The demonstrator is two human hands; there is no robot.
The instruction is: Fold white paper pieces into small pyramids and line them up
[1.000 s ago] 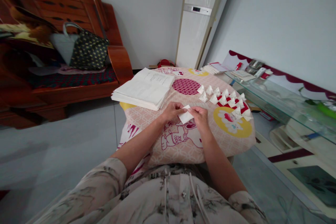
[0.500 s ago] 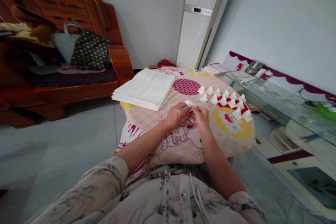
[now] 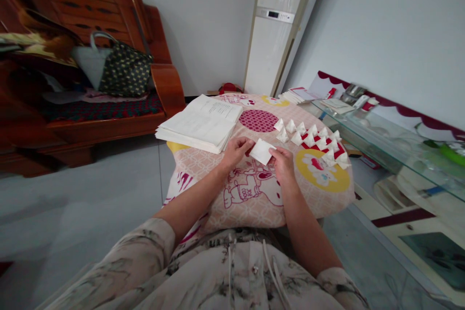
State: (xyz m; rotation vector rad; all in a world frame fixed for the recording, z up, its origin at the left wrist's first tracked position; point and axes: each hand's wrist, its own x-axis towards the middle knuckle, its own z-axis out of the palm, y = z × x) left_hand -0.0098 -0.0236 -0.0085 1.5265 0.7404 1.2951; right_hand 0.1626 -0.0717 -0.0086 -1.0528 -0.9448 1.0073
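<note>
A small square of folded white paper (image 3: 262,151) is held flat between my hands, above the patterned tablecloth (image 3: 250,193). My left hand (image 3: 237,150) pinches its left corner between thumb and fingers. At its right edge, my right hand (image 3: 282,161) grips the paper the same way. To the right, several folded white paper pyramids (image 3: 321,143) stand in rows, some on a red patch of the cloth. Beyond my left hand lies a thick stack of white paper sheets (image 3: 201,123), with print on the top one.
A glass-topped cabinet (image 3: 399,155) borders the table on the right, with cups and papers on it. More papers (image 3: 298,95) lie at the far table edge. A wooden sofa (image 3: 167,87) with a dark patterned bag (image 3: 125,69) stands to the left.
My hands have moved apart, and the paper between them now shows as a flat square; before, only a narrow strip of it was visible. The pyramids and stack stay put.
</note>
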